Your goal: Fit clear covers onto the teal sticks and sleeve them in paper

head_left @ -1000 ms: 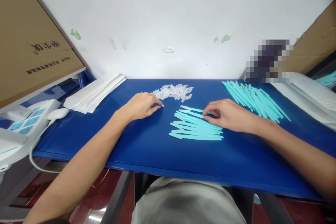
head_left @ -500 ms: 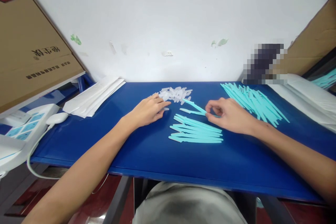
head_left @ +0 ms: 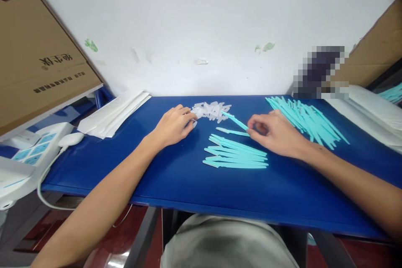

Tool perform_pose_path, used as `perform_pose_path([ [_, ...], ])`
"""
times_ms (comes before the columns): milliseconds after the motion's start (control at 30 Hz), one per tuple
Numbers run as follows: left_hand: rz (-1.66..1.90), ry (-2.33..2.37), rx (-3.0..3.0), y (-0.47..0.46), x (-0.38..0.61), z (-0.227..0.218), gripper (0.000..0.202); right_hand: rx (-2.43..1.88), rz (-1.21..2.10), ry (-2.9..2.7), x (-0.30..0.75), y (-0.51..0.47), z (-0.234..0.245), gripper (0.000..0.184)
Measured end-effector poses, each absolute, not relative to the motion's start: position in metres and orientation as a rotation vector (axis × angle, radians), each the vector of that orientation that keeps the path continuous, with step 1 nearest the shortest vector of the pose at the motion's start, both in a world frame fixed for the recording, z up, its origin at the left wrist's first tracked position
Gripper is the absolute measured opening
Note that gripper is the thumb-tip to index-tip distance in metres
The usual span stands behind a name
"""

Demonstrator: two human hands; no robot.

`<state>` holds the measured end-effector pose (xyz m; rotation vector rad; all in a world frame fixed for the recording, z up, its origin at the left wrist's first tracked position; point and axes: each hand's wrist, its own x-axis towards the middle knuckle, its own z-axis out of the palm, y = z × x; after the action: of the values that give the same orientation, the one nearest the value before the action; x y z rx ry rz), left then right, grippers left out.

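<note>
Clamping one razor (head_left: 236, 122) in right grip (head_left: 271, 133), slanting toward one heap of caps (head_left: 213, 111) above the worktop (head_left: 179, 176), and pinching one cap (head_left: 195, 124) in left grip (head_left: 176, 124)! Just below, one loose razor (head_left: 231, 132); nearer, one row (head_left: 241, 166), too overlapped to count; rightward, one razor pile (head_left: 309, 121).

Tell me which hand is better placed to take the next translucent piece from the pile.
Probably the left hand: its fingers are close beside the translucent pile. The right hand is farther off and holds a turquoise stick.
</note>
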<state>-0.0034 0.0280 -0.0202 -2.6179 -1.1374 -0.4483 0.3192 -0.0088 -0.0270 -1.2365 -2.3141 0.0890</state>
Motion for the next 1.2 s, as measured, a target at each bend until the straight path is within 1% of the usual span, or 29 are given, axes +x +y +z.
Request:
perform_pose_path([
  [100,-0.330,-1.205,-2.584,0.029,-0.007,-0.021,0.027,-1.289,0.157,-2.277,0.319,-0.011,-0.025,0.016],
  [233,-0.234,-1.243,-2.565,0.031,-0.007,-0.027,0.032,-1.290,0.225,-2.254,0.317,-0.013,-0.023,0.015],
  [367,-0.274,-1.190,-2.687,0.030,-0.002,-0.029,0.027,-1.159,0.124,-2.294,0.318,-0.010,-0.025,0.015],
  [467,-0.319,-1.126,-2.801,0.028,0.001,-0.027,0.024,-1.174,0.070,-2.302,0.318,-0.008,-0.028,0.017],
  [567,-0.355,-1.064,-2.800,0.027,0.002,-0.027,0.031,-1.224,0.118,-2.271,0.319,-0.009,-0.028,0.020],
  [633,-0.459,-1.017,-2.780,0.027,0.003,-0.030,0.035,-1.250,0.231,-2.235,0.319,-0.010,-0.028,0.021],
  [733,-0.822,-0.984,-2.707,0.026,0.007,-0.031,0.027,-1.209,0.418,-2.214,0.319,-0.012,-0.028,0.022],
  [833,-1.097,-0.998,-2.642,0.021,0.011,-0.029,0.023,-1.172,0.380,-2.250,0.319,-0.011,-0.029,0.021],
  [1000,-1.195,-1.018,-2.693,0.012,0.016,-0.026,0.020,-1.242,0.218,-2.248,0.320,-0.007,-0.031,0.021],
  [1200,-1.190,-1.068,-2.793,0.016,0.014,-0.033,0.018,-1.232,0.214,-2.276,0.319,-0.008,-0.029,0.022],
])
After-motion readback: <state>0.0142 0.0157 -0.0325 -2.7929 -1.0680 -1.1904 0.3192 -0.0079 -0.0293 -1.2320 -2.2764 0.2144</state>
